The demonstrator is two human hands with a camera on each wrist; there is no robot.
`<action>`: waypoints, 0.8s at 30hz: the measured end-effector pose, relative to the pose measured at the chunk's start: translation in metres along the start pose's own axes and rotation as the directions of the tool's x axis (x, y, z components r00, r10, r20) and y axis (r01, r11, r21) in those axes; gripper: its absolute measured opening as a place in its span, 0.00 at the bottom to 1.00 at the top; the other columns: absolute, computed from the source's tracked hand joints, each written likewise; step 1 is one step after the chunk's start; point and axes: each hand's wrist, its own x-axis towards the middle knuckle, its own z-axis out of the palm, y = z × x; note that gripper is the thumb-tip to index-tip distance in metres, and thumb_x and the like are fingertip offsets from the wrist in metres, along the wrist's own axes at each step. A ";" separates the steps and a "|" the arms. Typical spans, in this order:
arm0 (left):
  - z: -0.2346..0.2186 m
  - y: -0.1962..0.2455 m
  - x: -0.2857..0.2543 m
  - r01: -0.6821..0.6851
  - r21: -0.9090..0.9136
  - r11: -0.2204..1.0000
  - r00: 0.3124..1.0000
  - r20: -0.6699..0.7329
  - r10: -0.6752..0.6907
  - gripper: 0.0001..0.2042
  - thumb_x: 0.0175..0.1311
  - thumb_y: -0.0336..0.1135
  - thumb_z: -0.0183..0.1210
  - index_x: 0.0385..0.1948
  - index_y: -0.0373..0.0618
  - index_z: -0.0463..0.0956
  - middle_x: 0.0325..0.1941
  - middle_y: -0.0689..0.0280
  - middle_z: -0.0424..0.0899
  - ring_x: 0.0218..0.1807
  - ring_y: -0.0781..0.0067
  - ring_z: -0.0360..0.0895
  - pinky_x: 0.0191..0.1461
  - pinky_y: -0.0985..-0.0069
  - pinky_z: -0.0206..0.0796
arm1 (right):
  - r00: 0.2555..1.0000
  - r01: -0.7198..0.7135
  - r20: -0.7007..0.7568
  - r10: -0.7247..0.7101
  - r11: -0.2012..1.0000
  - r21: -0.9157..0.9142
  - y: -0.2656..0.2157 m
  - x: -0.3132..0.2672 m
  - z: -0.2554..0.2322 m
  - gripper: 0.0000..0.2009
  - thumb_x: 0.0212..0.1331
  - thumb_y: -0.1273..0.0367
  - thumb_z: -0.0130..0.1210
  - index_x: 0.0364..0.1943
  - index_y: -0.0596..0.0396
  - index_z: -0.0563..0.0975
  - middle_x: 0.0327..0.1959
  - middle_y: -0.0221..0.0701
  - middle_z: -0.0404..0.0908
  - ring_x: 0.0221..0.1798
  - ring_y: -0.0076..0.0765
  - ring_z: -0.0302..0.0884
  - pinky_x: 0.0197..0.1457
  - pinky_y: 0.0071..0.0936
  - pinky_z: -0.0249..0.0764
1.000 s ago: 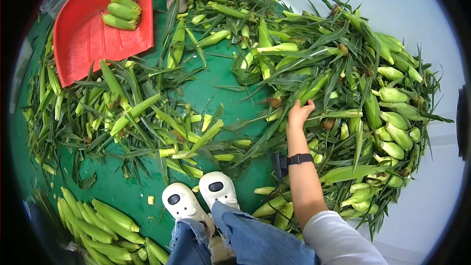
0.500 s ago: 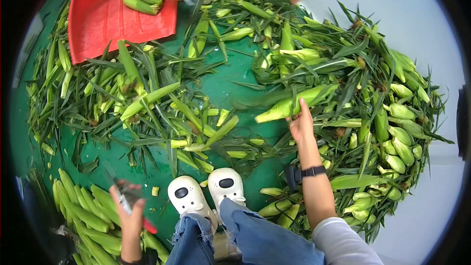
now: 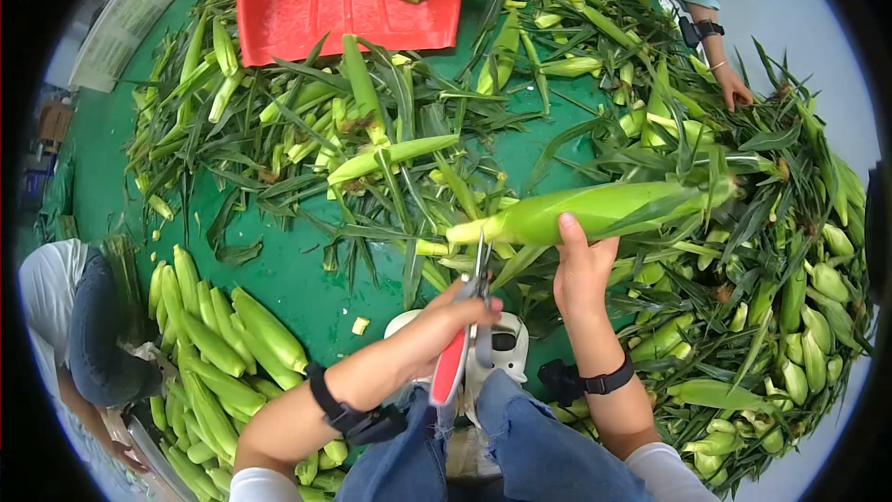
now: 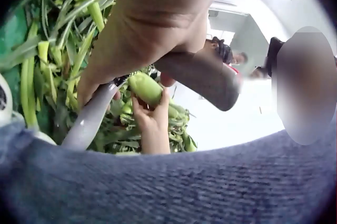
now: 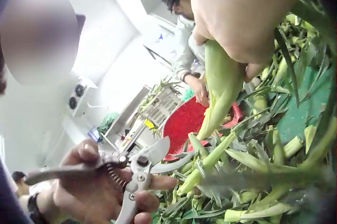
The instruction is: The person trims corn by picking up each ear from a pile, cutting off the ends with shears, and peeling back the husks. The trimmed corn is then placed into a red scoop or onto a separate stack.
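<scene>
In the head view my right hand [image 3: 585,274] holds a green ear of corn [image 3: 604,209] in its husk, thumb on the near side. The ear's pale stalk end [image 3: 472,231] points left. My left hand [image 3: 437,330] grips pruning shears [image 3: 451,367] with a red and grey handle. Their blades point up at the stalk end and overlap it in this view. From the right wrist view, the blades of the shears [image 5: 152,155] stand apart, just short of the stalk. The left wrist view shows the cut-looking butt of the corn [image 4: 145,88] beyond the shears' grey handle [image 4: 89,124].
Unsorted corn and leaves make a big heap [image 3: 743,316] at right. Trimmed ears lie in a pile [image 3: 218,353] at lower left. A red scoop [image 3: 307,0] with several ears stands at the back. Other people's hands [image 3: 729,84] work nearby; stalk scraps [image 3: 360,325] litter the green floor.
My right hand has lifted an ear of corn from the heap and brought it in front of me. My left hand has come in from the lower left with the shears to the stalk end.
</scene>
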 end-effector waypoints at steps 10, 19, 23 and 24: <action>-0.010 0.001 0.018 -0.244 0.808 0.536 0.871 -0.060 0.487 0.18 0.53 0.31 0.58 0.45 0.37 0.66 0.29 0.60 0.77 0.25 0.70 0.77 0.27 0.70 0.69 | 0.999 0.003 -0.053 -0.005 0.999 -0.039 -0.005 0.024 -0.013 0.25 0.52 0.72 0.65 0.53 0.59 0.65 0.46 0.32 0.73 0.49 0.28 0.72 0.56 0.29 0.69; -0.018 0.022 0.023 -0.384 0.829 0.408 0.819 0.101 0.565 0.23 0.46 0.29 0.60 0.47 0.44 0.64 0.30 0.61 0.73 0.27 0.71 0.71 0.33 0.74 0.65 | 0.954 -0.213 0.220 0.202 0.977 0.026 -0.017 -0.009 0.003 0.26 0.53 0.71 0.61 0.56 0.58 0.66 0.52 0.38 0.74 0.54 0.36 0.74 0.60 0.35 0.70; -0.029 0.015 0.027 -0.394 0.582 0.711 0.869 -0.014 0.494 0.26 0.48 0.27 0.56 0.54 0.44 0.64 0.39 0.71 0.70 0.38 0.81 0.67 0.41 0.80 0.63 | 0.797 -0.591 0.449 0.404 0.678 0.438 -0.002 0.007 -0.023 0.23 0.60 0.60 0.50 0.57 0.54 0.68 0.59 0.41 0.71 0.57 0.45 0.73 0.61 0.45 0.69; -0.030 0.019 0.026 -0.404 0.522 0.751 0.868 -0.040 0.495 0.25 0.49 0.26 0.56 0.54 0.43 0.64 0.39 0.71 0.70 0.39 0.80 0.67 0.42 0.80 0.63 | 0.728 -0.681 0.553 0.406 0.520 0.516 -0.002 0.010 -0.023 0.23 0.60 0.57 0.47 0.57 0.53 0.69 0.61 0.42 0.70 0.58 0.47 0.72 0.62 0.47 0.69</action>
